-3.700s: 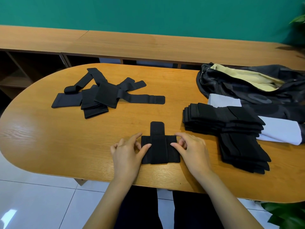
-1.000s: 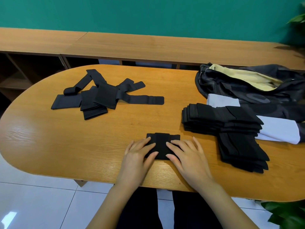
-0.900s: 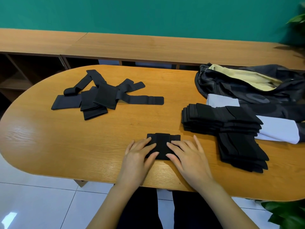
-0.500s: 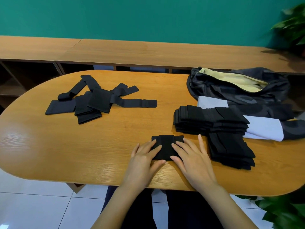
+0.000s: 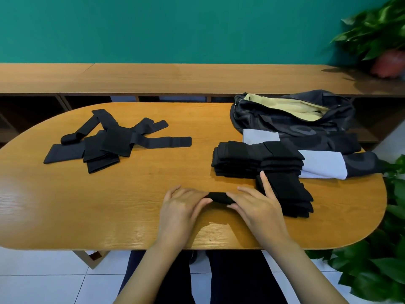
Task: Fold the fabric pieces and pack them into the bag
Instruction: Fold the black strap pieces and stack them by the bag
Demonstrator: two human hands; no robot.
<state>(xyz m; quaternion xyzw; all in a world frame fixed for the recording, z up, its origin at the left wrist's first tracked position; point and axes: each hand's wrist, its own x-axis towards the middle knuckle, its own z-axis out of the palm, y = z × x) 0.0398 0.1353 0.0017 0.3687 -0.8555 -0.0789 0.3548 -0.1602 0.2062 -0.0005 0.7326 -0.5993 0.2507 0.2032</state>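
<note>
A small folded black fabric piece lies near the front edge of the oval wooden table. My left hand grips its left end, fingers over the top and thumb along the front. My right hand holds its right end the same way, with the index finger stretched toward the stack. Only the piece's middle shows between my hands. Folded black pieces form a stack just to the right. Unfolded black pieces lie in a loose pile at the far left. The dark bag sits open at the back right, showing a pale yellow lining.
A pale grey cloth lies under the bag's edge and the stack. A long wooden shelf unit runs behind the table. Green plants stand at the right, one potted plant on the shelf and another plant by the table's corner.
My hands went from lying flat on the folded piece to gripping its two ends, so less of it shows. The view has shifted to the right.
</note>
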